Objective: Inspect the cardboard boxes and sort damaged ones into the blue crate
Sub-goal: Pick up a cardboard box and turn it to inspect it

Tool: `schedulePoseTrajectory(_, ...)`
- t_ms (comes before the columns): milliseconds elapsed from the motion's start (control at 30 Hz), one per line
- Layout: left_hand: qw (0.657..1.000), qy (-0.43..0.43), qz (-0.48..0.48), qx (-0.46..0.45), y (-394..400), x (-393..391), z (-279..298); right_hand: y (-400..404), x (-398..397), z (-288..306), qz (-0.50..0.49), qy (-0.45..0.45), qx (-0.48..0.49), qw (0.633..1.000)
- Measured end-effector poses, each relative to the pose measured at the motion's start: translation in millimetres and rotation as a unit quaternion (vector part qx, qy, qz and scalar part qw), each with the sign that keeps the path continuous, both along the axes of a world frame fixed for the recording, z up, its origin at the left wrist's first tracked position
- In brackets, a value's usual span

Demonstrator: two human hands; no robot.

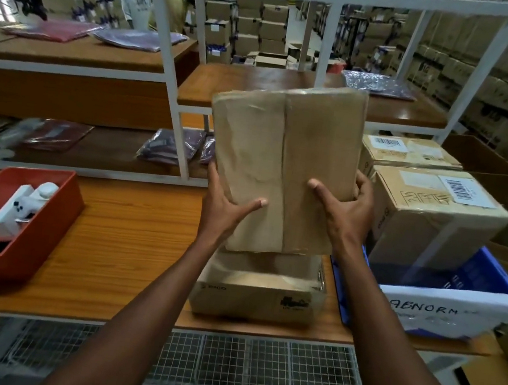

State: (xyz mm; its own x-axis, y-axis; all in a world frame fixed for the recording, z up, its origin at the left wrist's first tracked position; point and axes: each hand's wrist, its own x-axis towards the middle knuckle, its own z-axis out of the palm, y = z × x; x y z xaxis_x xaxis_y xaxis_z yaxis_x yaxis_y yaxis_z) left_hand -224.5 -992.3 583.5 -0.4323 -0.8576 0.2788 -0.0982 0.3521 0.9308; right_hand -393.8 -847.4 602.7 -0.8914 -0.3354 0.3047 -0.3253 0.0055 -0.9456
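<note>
Above the wooden table (117, 239): one taped cardboard box (282, 163), left hand (224, 208) and right hand (345, 211) gripping its sides, fingers curled around it.

A flat cardboard box (282, 167) with a clear-taped centre seam and a creased, wrinkled face is held upright above the bench (111, 238). Beneath it another cardboard box (257, 289) lies flat on the bench. To the right, the blue crate (460, 284) holds a large labelled cardboard box (433, 216)
</note>
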Motion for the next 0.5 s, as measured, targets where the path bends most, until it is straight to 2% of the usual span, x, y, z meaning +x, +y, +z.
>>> schedulePoseTrajectory(200,0.997,0.052,0.061,0.012,1,4,9,8,-12,22,0.138,0.087,0.104,0.981)
schedulePoseTrajectory(300,0.996,0.053,0.074,-0.006,1,5,15,6,-10,21,0.136,0.089,0.124,0.979)
schedulePoseTrajectory(400,0.998,0.006,0.025,-0.058,-2,10,22,5,-12,17,0.105,0.064,0.13,0.984)
schedulePoseTrajectory(500,0.98,-0.077,-0.094,-0.157,0,20,27,7,-16,18,0.083,0.039,0.122,0.988)
